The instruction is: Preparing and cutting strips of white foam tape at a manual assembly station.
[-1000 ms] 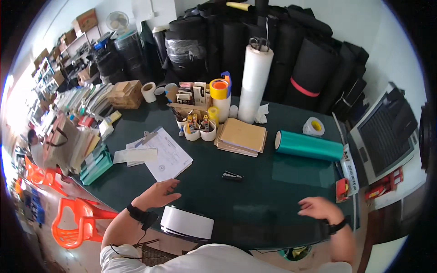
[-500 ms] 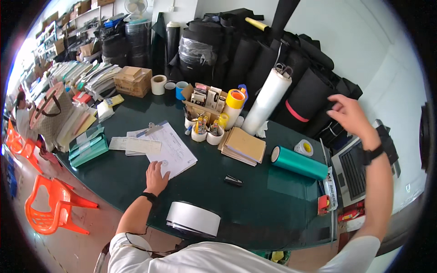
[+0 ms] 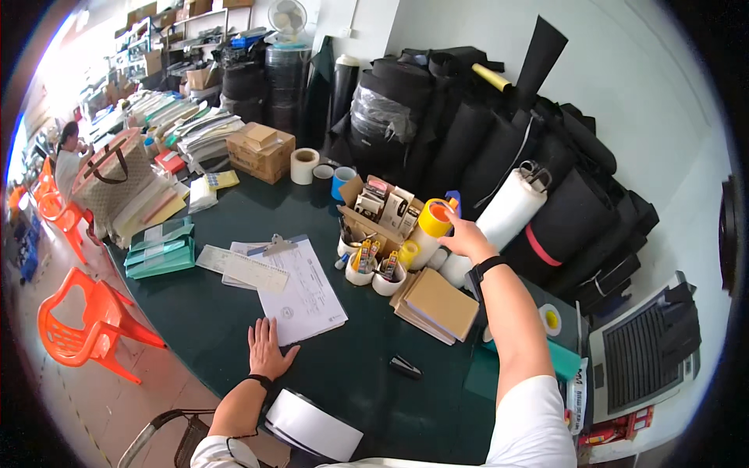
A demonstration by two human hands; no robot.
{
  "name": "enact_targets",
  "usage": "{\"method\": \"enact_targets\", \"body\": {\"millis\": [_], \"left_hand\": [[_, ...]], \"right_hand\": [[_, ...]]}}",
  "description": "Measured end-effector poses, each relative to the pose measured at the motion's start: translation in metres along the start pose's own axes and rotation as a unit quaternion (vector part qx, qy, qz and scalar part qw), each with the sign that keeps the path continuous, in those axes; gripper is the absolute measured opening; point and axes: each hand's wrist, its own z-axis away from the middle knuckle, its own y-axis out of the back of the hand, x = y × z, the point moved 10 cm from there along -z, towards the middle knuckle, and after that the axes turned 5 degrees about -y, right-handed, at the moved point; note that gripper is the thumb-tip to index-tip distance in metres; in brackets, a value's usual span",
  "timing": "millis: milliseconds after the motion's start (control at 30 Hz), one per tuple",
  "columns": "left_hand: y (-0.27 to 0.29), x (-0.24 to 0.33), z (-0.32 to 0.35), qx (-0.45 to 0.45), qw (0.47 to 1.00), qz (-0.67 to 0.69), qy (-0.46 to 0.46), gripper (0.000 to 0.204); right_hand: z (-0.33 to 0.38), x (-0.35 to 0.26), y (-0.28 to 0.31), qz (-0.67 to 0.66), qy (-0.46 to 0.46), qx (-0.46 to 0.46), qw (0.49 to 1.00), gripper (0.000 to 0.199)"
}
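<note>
My left hand (image 3: pixel 269 352) lies flat on the dark green table, fingers spread, its fingertips beside the lower left corner of a printed sheet (image 3: pixel 300 292) on a clipboard (image 3: pixel 278 245). Stretched out across the table, my right hand (image 3: pixel 466 238) has its fingers at the core and rim of a roll of yellow tape (image 3: pixel 434 220). That tape sits on top of a pale roll (image 3: pixel 424 248), and part of my grip is hidden. Close by are an open carton of small boxes (image 3: pixel 382 204), white cups of cutters (image 3: pixel 388 282) and a stack of brown envelopes (image 3: pixel 442 303).
A stapler (image 3: pixel 406 366) and a wide white roll (image 3: pixel 314 425) lie nearer me. My right arm partly covers a green film roll (image 3: pixel 563 360). A clear-wrapped white roll (image 3: pixel 507 214) leans at the back. Green folders (image 3: pixel 161 253) lie left, past which stands an orange chair (image 3: pixel 90 320).
My right hand has swung from the far right, above the table, left to the yellow tape. My left hand has shifted slightly off the sheet and flattened. The view has turned too.
</note>
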Motion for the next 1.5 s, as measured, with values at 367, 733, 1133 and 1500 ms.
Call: {"method": "enact_targets", "body": {"millis": [367, 733, 1133, 1500], "left_hand": [[-0.004, 0.010, -0.008, -0.014, 1.000, -0.021, -0.002, 0.088], [-0.003, 0.004, -0.006, -0.012, 1.000, -0.028, 0.001, 0.088], [0.083, 0.063, -0.155, 0.144, 0.978, 0.065, -0.133, 0.059], [-0.023, 0.243, -0.335, -0.080, 0.944, -0.133, -0.291, 0.040]], "right_hand": [[-0.039, 0.051, -0.023, -0.053, -0.003, 0.111, 0.992, 0.053], [-0.042, 0.056, -0.044, -0.084, 0.000, 0.119, 0.989, 0.049], [-0.042, 0.071, -0.054, -0.095, -0.017, 0.113, 0.989, 0.064], [-0.019, 0.056, -0.051, -0.132, 0.008, 0.204, 0.970, 0.101]]}}
